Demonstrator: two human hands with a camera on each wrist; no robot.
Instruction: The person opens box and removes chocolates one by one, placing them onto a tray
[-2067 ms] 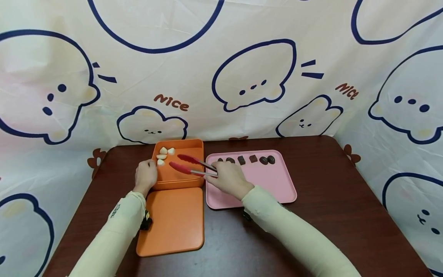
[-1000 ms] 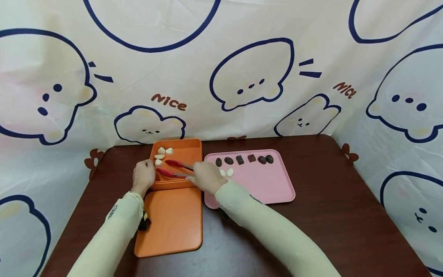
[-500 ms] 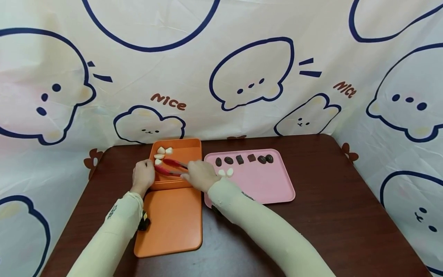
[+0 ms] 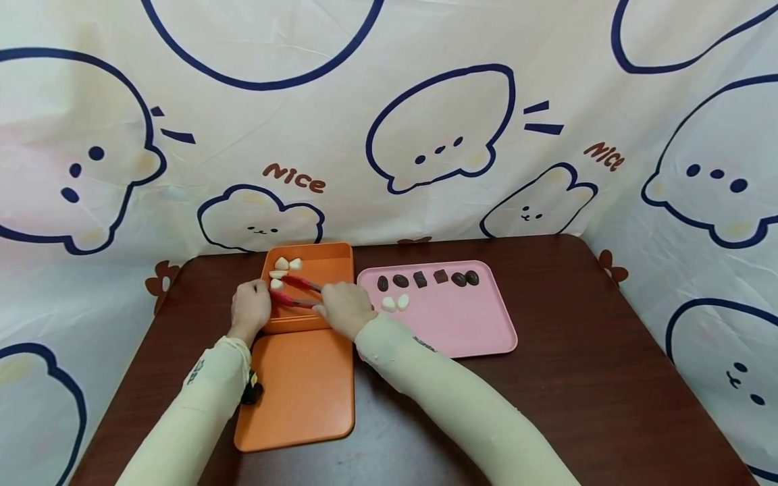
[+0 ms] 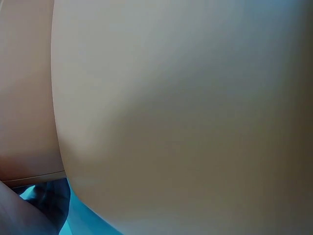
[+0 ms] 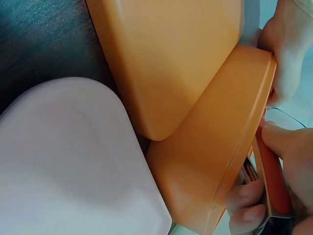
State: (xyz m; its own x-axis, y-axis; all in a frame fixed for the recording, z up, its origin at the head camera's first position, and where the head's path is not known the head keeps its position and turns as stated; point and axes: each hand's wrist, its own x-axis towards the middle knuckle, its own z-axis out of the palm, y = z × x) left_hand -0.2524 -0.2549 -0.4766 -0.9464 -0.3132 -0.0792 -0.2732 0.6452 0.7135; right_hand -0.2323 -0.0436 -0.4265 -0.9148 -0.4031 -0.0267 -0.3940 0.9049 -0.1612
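At the left wall of an orange box [image 4: 334, 262], my left hand [image 4: 251, 310] grips the rim. My right hand [image 4: 345, 309] holds a pair of tongs [image 4: 292, 302] with red tips, reaching in over the box from the right. The tongs' tips are apart, close to several small white pieces [image 4: 281, 263] at the box's left side. One tip is beside the lowest piece; whether it touches cannot be told. In the right wrist view, thumb and fingers of the right hand [image 6: 296, 164] close round the tongs' handle, and the left hand [image 6: 289, 49] is at the far rim.
A pink tray [image 4: 456, 327] stands right of the box, with a row of dark chocolates [image 4: 400, 281] and two white pieces [image 4: 388, 304]. In front of the box lies a flat orange lid [image 4: 298, 391]. A printed cloth [image 4: 425, 223] hangs behind the brown table [image 4: 547, 304].
My right hand has moved left with the tongs, from over the pink tray into the box near the white pieces. Two white pieces on the tray have come into sight. My left hand stays put.
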